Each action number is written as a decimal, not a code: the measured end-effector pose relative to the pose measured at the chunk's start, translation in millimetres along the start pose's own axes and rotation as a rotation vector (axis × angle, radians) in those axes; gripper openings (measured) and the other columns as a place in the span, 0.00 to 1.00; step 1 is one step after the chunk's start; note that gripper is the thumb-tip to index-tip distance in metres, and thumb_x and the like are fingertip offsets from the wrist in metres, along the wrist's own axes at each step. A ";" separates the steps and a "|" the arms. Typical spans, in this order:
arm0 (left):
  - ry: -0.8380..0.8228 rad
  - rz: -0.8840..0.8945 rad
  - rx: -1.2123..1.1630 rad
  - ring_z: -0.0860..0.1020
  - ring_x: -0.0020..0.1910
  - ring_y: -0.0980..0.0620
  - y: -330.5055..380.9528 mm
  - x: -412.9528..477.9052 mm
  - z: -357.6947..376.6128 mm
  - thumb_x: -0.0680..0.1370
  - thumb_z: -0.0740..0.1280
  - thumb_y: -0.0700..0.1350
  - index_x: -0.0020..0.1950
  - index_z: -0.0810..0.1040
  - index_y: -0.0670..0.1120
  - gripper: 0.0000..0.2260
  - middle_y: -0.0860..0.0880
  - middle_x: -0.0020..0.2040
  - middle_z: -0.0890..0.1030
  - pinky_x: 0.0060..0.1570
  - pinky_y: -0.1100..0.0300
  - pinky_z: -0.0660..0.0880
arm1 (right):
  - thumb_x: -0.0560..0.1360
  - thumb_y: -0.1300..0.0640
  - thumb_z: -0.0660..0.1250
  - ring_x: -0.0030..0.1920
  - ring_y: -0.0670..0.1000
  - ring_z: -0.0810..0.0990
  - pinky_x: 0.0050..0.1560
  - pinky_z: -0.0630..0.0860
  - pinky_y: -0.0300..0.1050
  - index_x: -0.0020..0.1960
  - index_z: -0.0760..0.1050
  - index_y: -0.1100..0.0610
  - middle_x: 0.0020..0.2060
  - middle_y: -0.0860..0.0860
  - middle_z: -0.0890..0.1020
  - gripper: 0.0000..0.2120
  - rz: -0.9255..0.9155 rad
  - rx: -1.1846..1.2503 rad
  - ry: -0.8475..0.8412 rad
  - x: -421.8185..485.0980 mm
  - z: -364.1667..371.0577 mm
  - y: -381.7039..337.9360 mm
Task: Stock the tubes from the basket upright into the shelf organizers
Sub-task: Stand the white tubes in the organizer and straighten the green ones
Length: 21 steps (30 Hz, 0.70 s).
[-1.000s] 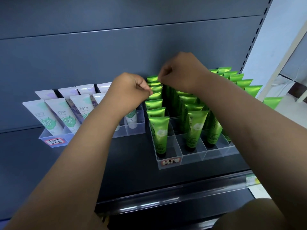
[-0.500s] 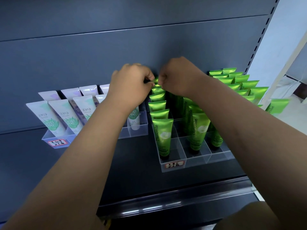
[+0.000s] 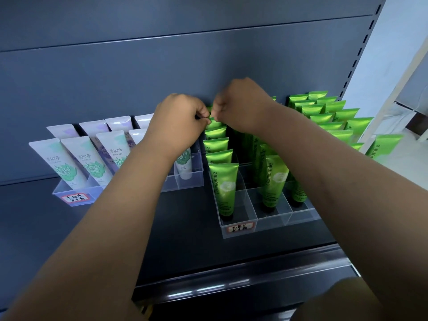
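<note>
Chamomile tubes (image 3: 222, 188), green, stand cap-down in the clear divided organizer (image 3: 273, 223). Its left column is filled front to back. The one in hand is the rear Chamomile tube (image 3: 210, 118), at the back end of that left column. Only its crimped top edge shows, between the two hands.

Left hand (image 3: 178, 122): fingers curled, thumb and forefinger pinching that crimp from the organizer's left side. Right hand (image 3: 240, 105): also curled, knuckles toward camera, tips at the same crimp from the right. The contact on that side is hidden, but it reads as a grip. Basket not in view.

Handling, my read:
- **Body:** light, soft and glossy, so likely slick. A mid-body squeeze would dent it and let it slide.
- **Stiff parts:** the flat crimp and the cap end.
- **Hold:** take it by the crimp corners, as here, and steer it straight down into its slot.
- **Risk:** neighbours stand close, so a skewed tube could tip them.

Versus a second ago: the left hand was lower and left of the column, clear of the green tubes, and only the right was at the back row. Half a second ago the two had met over the rear of the column. Now they are in the same spot, fingertips closed on the crimp. White tubes (image 3: 69, 163) left of the organizer are unchanged.
</note>
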<state>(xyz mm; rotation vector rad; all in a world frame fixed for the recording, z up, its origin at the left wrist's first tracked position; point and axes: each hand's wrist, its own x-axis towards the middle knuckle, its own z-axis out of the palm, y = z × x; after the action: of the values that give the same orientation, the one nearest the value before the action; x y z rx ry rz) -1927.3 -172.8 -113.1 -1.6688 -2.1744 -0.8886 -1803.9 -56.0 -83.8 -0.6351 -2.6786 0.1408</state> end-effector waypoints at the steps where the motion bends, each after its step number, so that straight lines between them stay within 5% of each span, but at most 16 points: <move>1: 0.008 0.003 0.012 0.79 0.46 0.44 -0.9 0.5 0.6 0.73 0.74 0.45 0.44 0.86 0.51 0.02 0.52 0.42 0.85 0.50 0.48 0.77 | 0.73 0.55 0.69 0.54 0.53 0.82 0.58 0.78 0.51 0.45 0.85 0.47 0.47 0.48 0.85 0.07 0.000 0.017 0.009 0.5 0.6 -0.4; 6: 0.003 -0.004 0.052 0.77 0.47 0.43 -4.8 1.3 -3.0 0.73 0.75 0.45 0.44 0.87 0.50 0.02 0.56 0.35 0.76 0.50 0.50 0.76 | 0.73 0.55 0.70 0.50 0.50 0.82 0.56 0.79 0.49 0.44 0.84 0.46 0.36 0.45 0.78 0.05 0.005 0.064 0.028 1.0 1.9 0.9; 14: -0.020 0.014 0.099 0.79 0.49 0.41 -4.0 3.0 1.1 0.73 0.75 0.44 0.44 0.87 0.50 0.02 0.47 0.42 0.85 0.51 0.48 0.76 | 0.73 0.57 0.71 0.50 0.51 0.83 0.54 0.78 0.44 0.46 0.86 0.49 0.45 0.49 0.86 0.06 -0.033 0.060 0.031 -0.7 4.8 2.2; 21: -0.027 -0.006 0.090 0.81 0.47 0.43 -3.5 3.7 2.9 0.73 0.74 0.45 0.44 0.86 0.51 0.02 0.49 0.42 0.86 0.50 0.48 0.78 | 0.73 0.58 0.70 0.52 0.51 0.83 0.56 0.77 0.43 0.47 0.86 0.48 0.47 0.49 0.87 0.08 -0.021 0.038 0.012 -3.0 2.3 3.5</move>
<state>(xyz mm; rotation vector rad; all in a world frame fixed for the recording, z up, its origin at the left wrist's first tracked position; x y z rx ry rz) -1931.4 -168.7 -114.4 -1.6409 -2.2041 -0.7618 -1800.8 -54.2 -87.6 -0.5941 -2.6640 0.1819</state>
